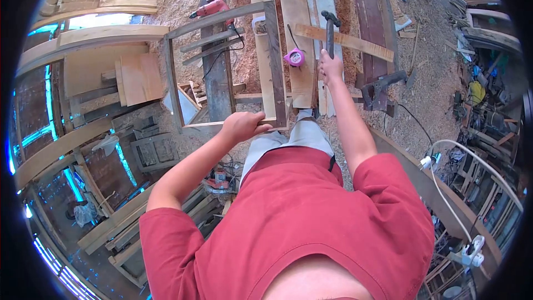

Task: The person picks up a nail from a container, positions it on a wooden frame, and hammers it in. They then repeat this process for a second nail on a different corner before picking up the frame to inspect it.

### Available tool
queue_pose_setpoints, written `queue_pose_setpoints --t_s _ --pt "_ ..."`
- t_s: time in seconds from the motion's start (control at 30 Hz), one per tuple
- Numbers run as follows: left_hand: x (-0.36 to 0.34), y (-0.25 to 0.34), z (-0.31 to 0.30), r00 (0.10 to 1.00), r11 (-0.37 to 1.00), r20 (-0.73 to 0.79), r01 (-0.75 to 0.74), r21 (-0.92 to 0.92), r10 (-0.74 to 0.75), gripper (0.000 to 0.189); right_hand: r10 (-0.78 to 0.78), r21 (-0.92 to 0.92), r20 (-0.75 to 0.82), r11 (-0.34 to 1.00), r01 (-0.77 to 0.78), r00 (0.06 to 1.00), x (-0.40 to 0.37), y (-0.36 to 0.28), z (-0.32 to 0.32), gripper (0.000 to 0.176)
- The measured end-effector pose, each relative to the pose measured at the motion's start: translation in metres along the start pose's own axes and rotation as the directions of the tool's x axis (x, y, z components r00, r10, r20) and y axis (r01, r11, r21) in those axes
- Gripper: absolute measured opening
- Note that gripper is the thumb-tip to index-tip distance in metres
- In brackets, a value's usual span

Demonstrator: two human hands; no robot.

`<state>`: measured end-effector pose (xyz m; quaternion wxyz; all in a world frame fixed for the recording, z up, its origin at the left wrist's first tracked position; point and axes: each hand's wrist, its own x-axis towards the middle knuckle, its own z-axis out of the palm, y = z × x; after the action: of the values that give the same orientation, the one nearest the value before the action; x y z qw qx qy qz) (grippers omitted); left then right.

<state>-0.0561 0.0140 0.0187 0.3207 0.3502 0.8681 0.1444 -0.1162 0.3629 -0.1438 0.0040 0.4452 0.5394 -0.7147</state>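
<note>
My right hand (331, 68) is wrapped around the handle of a hammer (330, 36), its dark head pointing away from me. My left hand (244, 126) is closed on the near rail of a rectangular wooden frame (272, 39), close to its right corner. Between the frame and the hammer, a pink tape measure (295, 57) lies on a light board (301, 80). A short wooden strip (355, 43) crosses the boards beneath the hammer. Beyond the frame's far rail is a red power drill (212, 8), its cord trailing down through the frame.
A dark angular piece (383, 84) lies to the right of my right hand. Wood shavings (244, 50) cover the floor around a thick grey beam (216, 86). White cables with plugs (472, 253) hang at the lower right. Stacked timber (127, 5) stands on the left.
</note>
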Motion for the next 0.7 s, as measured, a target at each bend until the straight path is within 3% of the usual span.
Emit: queue_pose_setpoints --t_s 0.2,0.3,0.4,0.53,0.7 --pt "0.001 -0.006 0.0 0.998 0.998 -0.022 -0.057 0.029 0.057 0.057 -0.152 0.281 0.191 0.955 0.094 0.97 -0.171 -0.01 -0.052 0.023" --pt "0.002 -0.009 0.001 0.997 0.997 -0.023 -0.072 0.025 0.072 0.058 -0.338 0.217 0.315 0.935 0.279 0.887 -0.232 0.005 -0.07 0.016" --pt "-0.002 -0.007 -0.003 0.994 0.994 -0.04 -0.103 0.037 0.105 0.055 -0.277 0.221 0.151 0.945 0.241 0.949 -0.299 -0.038 -0.062 0.011" --pt "-0.003 -0.003 -0.004 0.998 0.997 -0.01 -0.064 0.05 0.065 0.056 -0.191 0.113 0.013 0.976 0.188 0.982 -0.338 -0.03 -0.066 0.015" --pt "-0.005 -0.005 0.001 0.997 0.996 -0.022 -0.074 0.043 0.075 0.057 -0.212 0.007 0.132 0.977 0.213 0.968 -0.368 -0.009 -0.09 0.026"
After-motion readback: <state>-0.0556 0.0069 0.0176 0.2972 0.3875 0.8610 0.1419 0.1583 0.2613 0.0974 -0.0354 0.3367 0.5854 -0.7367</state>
